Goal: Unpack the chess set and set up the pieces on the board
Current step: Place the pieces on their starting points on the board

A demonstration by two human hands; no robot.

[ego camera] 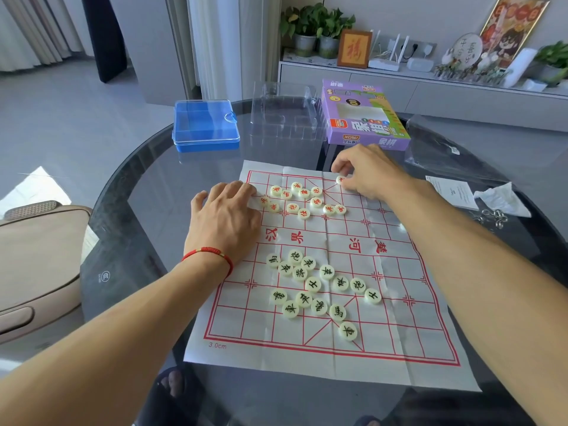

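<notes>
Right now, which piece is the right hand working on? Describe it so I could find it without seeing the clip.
Start at the paper board on the round glass table, then go to its far edge, just below the purple chess box. The piece sits alone at the fingers of the right hand. Unlike the red-lettered cluster to its left, it stands apart on the far line.

Bright living room around a round glass table

The dark glass table (138, 186) stands on a pale grey floor (76, 118). Behind it runs a low grey cabinet (445, 90) carrying potted plants (316, 26), a framed picture (353, 49) and a router (388, 56). Light curtains (30, 29) hang at left; a beige chair (37, 265) sits beside the table.
</notes>
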